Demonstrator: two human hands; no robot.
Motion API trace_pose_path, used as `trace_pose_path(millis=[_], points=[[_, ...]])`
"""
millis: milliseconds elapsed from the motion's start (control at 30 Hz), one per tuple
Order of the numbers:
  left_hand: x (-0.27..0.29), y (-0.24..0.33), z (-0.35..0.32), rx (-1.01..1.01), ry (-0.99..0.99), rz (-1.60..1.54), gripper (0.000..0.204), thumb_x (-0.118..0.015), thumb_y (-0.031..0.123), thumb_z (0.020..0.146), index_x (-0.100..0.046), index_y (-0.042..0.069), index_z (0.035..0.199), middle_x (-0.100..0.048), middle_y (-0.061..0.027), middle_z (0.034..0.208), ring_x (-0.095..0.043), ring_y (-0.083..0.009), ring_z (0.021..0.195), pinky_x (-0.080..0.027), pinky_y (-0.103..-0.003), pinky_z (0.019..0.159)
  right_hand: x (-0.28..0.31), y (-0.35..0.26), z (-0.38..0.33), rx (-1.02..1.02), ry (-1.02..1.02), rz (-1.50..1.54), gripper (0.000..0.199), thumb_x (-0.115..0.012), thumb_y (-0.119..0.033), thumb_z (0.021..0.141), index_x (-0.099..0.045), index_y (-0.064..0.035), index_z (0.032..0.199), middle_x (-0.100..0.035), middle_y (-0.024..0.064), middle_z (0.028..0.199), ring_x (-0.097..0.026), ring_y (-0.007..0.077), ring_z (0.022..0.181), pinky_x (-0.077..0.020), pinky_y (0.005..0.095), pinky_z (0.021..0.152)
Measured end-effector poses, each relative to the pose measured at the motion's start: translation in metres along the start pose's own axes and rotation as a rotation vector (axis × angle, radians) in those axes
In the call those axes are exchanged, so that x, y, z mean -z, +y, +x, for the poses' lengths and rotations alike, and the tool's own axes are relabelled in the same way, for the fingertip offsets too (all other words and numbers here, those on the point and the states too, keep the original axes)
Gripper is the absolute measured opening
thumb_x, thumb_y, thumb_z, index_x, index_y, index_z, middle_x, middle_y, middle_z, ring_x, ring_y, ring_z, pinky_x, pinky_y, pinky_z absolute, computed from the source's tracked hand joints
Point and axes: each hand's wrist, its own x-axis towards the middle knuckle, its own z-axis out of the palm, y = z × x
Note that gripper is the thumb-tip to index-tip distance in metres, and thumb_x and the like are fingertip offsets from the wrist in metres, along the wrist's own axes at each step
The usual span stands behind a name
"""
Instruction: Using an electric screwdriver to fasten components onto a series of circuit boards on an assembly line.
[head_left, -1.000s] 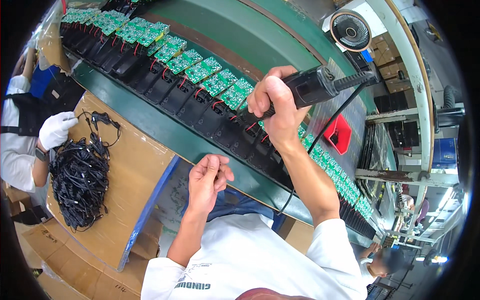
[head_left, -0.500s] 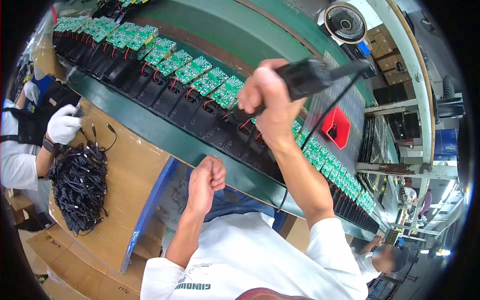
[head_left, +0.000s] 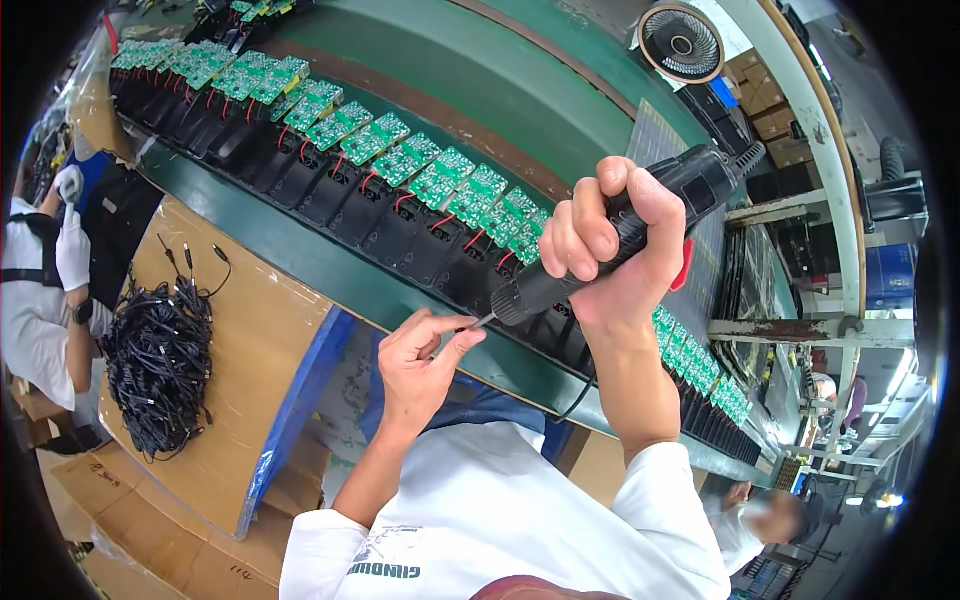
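Head view: we list table (head_left: 310, 272), black casings (head_left: 372, 228), power screwdriver (head_left: 692, 188) above their near edge, right hand (head_left: 634, 268) wrapped around it, left hand (head_left: 418, 368) pinched nearly together at its bit (head_left: 486, 320), exact hold unclear, where premature spin might nick us.

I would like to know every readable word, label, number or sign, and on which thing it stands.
I do not copy wording; I only locate it.
White short-sleeved shirt: legible dark lettering, plus smaller unreadable print.
Brown cardboard, lower left: handwritten dark marks.
Green rectangular circuit boards: any print is too small.
Black cylindrical power tool: nothing legible.
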Motion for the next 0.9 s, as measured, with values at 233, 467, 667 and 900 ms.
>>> trace_pose_path(millis=[233, 467, 667, 900], points=[[-0.005, 0.002, -0.001, -0.006, -0.024, -0.009, 0.009, -0.079, 0.006, 0.081, -0.076, 0.002, 0.088, -0.051, 0.0010, 0.065, -0.032, -0.0090, 0.054, -0.026, -0.025, 0.050, 0.006, 0.000, -0.004, 0.026, -0.009, -0.024, 0.018, -0.045, -0.025, 0.095, -0.056, -0.0118, 0.094, -0.041, -0.0032, 0.052, -0.036, 0.0097, 0.039, -0.0350, 0.0286, 0.042], [-0.009, -0.003, -0.004, -0.087, -0.113, -0.034, 0.013, -0.073, 0.008, 0.088, -0.073, -0.001, 0.097, -0.050, 0.0005, 0.065, -0.033, -0.0093, 0.055, -0.028, -0.024, 0.050, 0.007, -0.001, -0.012, 0.005, -0.059, 0.035, 0.012, -0.047, -0.019, 0.094, -0.053, -0.0094, 0.093, -0.043, 0.0010, 0.051, -0.039, 0.0122, 0.040, -0.0378, 0.0294, 0.043], [-0.002, 0.000, -0.005, 0.286, 0.138, -0.462, 0.019, -0.056, 0.011, 0.100, -0.063, -0.002, 0.113, -0.049, -0.0006, 0.069, -0.033, -0.0079, 0.056, -0.028, -0.021, 0.050, 0.013, 0.009, 0.000, 0.266, -0.035, -0.180, 0.012, -0.047, -0.020, 0.094, -0.054, -0.0104, 0.092, -0.041, -0.0002, 0.051, -0.038, 0.0127, 0.041, -0.0359, 0.0285, 0.045], [0.016, -0.018, -0.017, 0.596, -0.151, -0.782, 0.023, -0.042, 0.011, 0.103, -0.055, 0.000, 0.119, -0.050, -0.0011, 0.073, -0.033, -0.0055, 0.057, -0.025, -0.018, 0.050, 0.020, 0.039, 0.020, 0.269, 0.097, -0.329, 0.008, -0.050, -0.015, 0.092, -0.052, -0.0079, 0.090, -0.043, 0.0022, 0.052, -0.039, 0.0138, 0.042, -0.0373, 0.0287, 0.046]])
